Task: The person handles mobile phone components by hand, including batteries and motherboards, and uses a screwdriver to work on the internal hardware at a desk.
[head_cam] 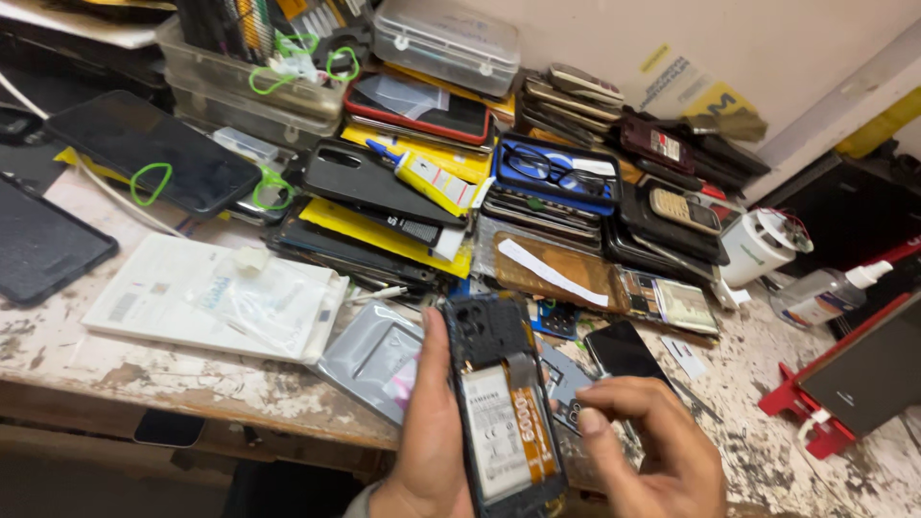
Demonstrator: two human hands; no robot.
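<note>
Opened phone [504, 412], back cover removed, battery and orange flex strip exposed, held upright over the near edge of the worn workbench [115, 360]. The left hand [427, 451] clasps it: thumb along the phone's left edge, remaining fingers hidden behind. Immediately right of the phone, the right hand [652, 451] has fingers curled loosely, tips pinched near the phone's right edge; whether they hold anything cannot be told. Behind the phone lies a heap of stacked handsets [566, 206].
</note>
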